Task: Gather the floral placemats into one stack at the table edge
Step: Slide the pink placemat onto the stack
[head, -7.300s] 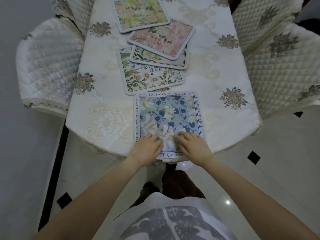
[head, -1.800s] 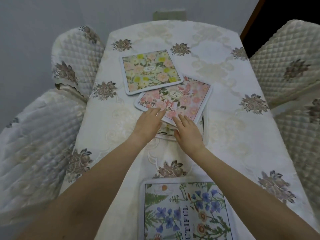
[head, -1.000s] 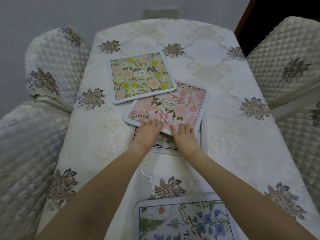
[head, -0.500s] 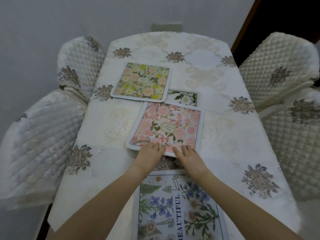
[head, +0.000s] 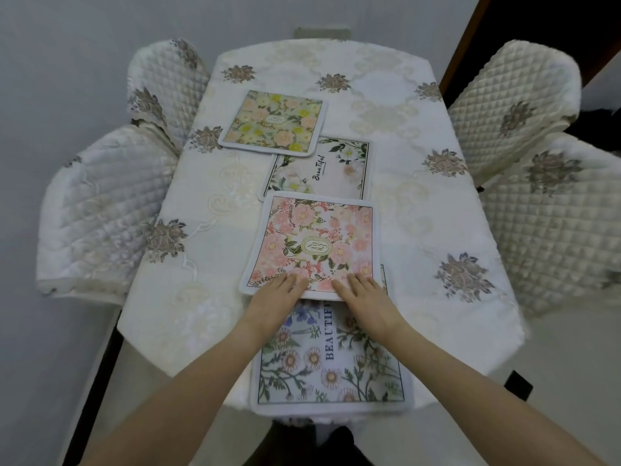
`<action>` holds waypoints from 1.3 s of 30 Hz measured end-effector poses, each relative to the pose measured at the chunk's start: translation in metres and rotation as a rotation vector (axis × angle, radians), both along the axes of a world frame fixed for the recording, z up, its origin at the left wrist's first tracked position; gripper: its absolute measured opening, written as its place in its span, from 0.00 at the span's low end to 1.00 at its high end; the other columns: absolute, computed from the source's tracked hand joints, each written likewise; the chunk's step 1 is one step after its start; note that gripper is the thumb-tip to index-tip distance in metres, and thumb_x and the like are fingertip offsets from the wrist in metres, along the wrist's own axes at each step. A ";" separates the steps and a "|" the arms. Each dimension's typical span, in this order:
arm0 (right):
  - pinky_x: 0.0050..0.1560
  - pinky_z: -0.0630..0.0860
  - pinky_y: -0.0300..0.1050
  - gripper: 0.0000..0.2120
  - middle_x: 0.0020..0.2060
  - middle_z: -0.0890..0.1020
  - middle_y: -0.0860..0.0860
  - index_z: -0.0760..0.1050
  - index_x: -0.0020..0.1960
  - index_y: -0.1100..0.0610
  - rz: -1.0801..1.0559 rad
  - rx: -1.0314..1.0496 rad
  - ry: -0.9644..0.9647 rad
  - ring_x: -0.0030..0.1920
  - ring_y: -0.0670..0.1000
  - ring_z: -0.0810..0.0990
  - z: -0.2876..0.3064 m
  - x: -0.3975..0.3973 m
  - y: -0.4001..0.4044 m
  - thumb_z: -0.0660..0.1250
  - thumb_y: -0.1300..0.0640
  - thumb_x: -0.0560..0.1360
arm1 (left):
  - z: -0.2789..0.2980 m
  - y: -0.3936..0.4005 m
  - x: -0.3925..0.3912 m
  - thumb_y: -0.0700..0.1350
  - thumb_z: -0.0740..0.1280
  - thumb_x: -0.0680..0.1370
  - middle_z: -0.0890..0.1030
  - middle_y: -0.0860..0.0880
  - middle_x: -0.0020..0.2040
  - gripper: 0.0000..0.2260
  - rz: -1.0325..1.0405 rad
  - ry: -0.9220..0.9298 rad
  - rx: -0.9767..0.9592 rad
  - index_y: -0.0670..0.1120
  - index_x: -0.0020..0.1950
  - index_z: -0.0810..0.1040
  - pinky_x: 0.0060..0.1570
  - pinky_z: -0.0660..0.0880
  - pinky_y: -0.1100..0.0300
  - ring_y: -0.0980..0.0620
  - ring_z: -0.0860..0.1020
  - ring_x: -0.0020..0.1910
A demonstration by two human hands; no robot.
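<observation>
On the far left, 2 quilted chairs (head: 111, 196) flank the tabletop (head: 208, 257), which is covered in an embroidered cloth. Next comes the yellow-flowered placemat (head: 274, 122), lying flat toward the far end and overlapping a corner of the white "Beautiful" placemat (head: 322, 169); both wait well apart from the near edge, probably to be fetched last. The left hand (head: 275, 297) lies palm down, fingers straight and together, pressing the near edge of the pink placemat (head: 312, 243); its grip is flat and open, closed around nothing. That mat partly overlaps the daisy placemat (head: 329, 361), which tops the stack at the near edge, so it looks to be sliding home rather than lifted, which keeps it flat. The right hand (head: 366, 294) mirrors the left, palm flat, grip open, fingertips on the same edge. Both forearms reach forward, nearly parallel. 2 more chairs (head: 537, 169) stand at the right.
</observation>
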State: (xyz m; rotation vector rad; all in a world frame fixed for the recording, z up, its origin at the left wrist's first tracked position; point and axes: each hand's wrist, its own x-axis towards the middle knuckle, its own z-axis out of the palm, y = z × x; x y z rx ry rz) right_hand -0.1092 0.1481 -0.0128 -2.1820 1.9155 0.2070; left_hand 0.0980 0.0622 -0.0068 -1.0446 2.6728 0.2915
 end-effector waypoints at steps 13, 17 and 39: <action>0.75 0.51 0.56 0.34 0.75 0.56 0.65 0.46 0.77 0.54 0.044 -0.003 -0.017 0.75 0.64 0.53 -0.006 0.015 0.116 0.56 0.68 0.76 | -0.007 0.118 0.029 0.30 0.62 0.74 0.60 0.41 0.76 0.32 -0.053 0.011 -0.066 0.43 0.75 0.54 0.71 0.63 0.51 0.43 0.60 0.74; 0.75 0.49 0.56 0.39 0.75 0.54 0.65 0.44 0.77 0.54 0.073 0.010 -0.008 0.76 0.63 0.50 -0.009 0.017 0.141 0.60 0.70 0.73 | -0.006 0.144 0.035 0.42 0.80 0.62 0.81 0.43 0.60 0.31 -0.117 0.020 -0.128 0.43 0.63 0.76 0.55 0.78 0.58 0.47 0.79 0.59; 0.74 0.50 0.61 0.35 0.75 0.58 0.64 0.52 0.76 0.56 0.092 0.046 -0.034 0.75 0.66 0.52 -0.010 0.012 0.169 0.63 0.66 0.74 | -0.011 0.162 0.051 0.42 0.67 0.76 0.75 0.38 0.66 0.19 -0.177 0.220 0.007 0.39 0.66 0.73 0.64 0.70 0.47 0.39 0.73 0.65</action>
